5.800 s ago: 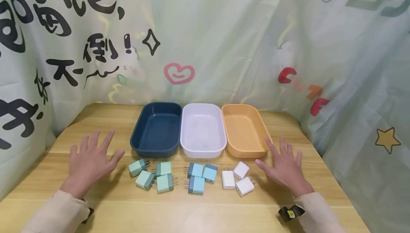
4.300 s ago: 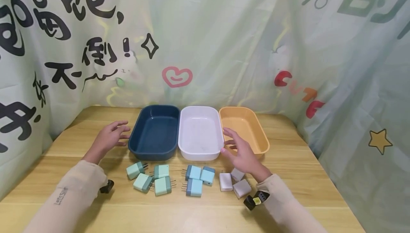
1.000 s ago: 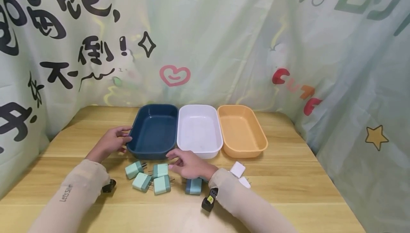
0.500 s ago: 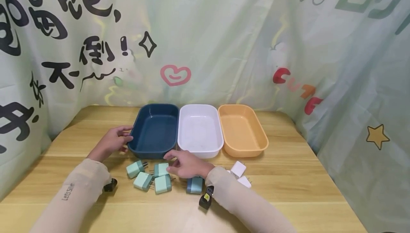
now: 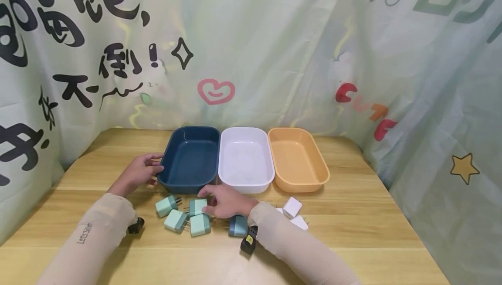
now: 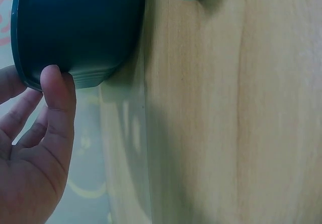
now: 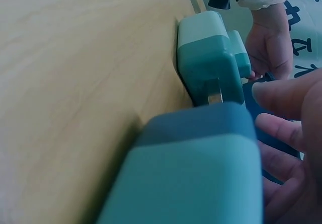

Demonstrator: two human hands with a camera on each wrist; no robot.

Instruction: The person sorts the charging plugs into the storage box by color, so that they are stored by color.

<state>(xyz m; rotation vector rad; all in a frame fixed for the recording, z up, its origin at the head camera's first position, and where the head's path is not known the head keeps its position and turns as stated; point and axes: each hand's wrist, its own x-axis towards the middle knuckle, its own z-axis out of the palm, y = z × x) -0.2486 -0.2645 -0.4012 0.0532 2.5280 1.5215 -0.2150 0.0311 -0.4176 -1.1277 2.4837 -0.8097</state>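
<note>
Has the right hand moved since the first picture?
Yes: the right hand went left, from beside the orange tray to in front of the white tray.

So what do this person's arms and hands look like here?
Both hands, left hand and right hand, are without gloves. The left sleeve and right sleeve are plain beige, the left one carrying dark lettering that seems to begin "Lets". A small black camera sits at the left wrist; the right wrist's black camera has a yellow patch.

Curtained-off nook, room type unclear: wood-grain table [image 5: 364, 224], pale printed cloth [image 5: 270, 49] hung behind and along sides.
</note>
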